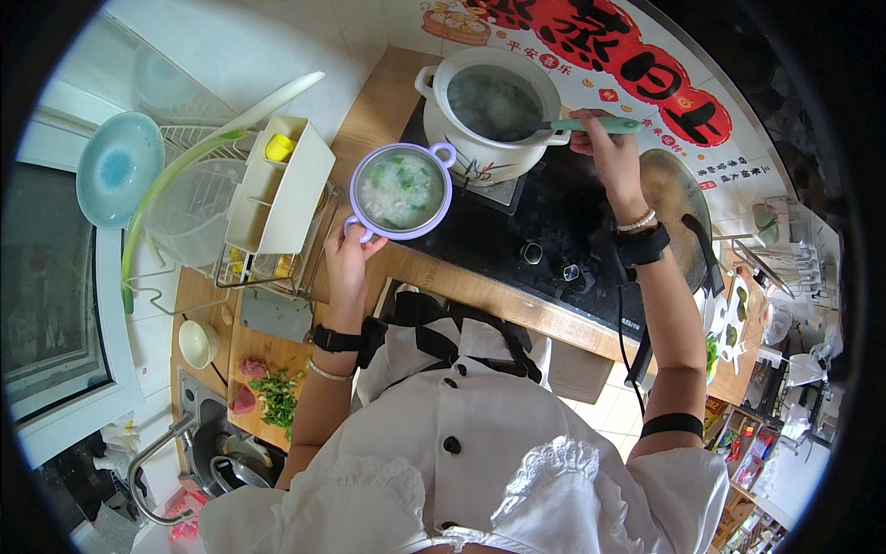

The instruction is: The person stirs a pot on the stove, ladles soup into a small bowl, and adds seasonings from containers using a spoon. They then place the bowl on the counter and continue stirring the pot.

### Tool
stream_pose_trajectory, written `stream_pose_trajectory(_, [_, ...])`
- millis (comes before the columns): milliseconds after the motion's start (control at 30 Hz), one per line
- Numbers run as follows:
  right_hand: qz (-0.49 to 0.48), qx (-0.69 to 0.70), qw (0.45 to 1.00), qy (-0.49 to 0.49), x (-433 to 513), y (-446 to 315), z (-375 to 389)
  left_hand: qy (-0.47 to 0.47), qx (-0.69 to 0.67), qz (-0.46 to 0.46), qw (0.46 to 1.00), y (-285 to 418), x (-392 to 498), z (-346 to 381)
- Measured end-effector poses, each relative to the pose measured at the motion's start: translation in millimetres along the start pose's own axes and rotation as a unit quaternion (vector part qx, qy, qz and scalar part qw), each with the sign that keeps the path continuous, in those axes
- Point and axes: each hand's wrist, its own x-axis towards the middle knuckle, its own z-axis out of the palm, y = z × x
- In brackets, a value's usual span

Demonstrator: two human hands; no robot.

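Observation:
My left hand grips the near handle of a lilac two-handled bowl beside the stove's left edge. Inside it is white rice porridge with green bits. A ladle or spoon with a pale green handle is held in my right hand. Its dark lower end dips into the white ceramic pot, and the tip is hidden in the liquid. Steam blurs the pot's contents. The pot, with a painted plant pattern, stands on the far left part of the black cooktop.
Right of the pot is a covered pan with a black handle. A dish rack with a cream utensil holder stands at left. Chopped greens and raw meat lie on a wooden board near the sink.

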Motion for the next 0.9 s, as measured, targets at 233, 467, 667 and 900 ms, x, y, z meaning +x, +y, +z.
stream_pose_trajectory(233, [0.035,0.047,0.997,0.052,1,-4,-21,0.0,-0.003,0.003,1.0,4,-2,3])
stream_pose_trajectory(467, [-0.182,-0.212,0.957,-0.078,-17,-23,-7,0.009,-0.005,-0.006,1.0,4,-2,6])
stream_pose_trajectory(667, [-0.323,-0.401,0.83,-0.214,-39,-68,-7,0.004,0.001,-0.006,1.0,3,-1,5])
stream_pose_trajectory(900, [-0.308,-0.407,0.797,-0.325,-29,-100,-16,-0.007,0.004,-0.007,1.0,3,-2,4])
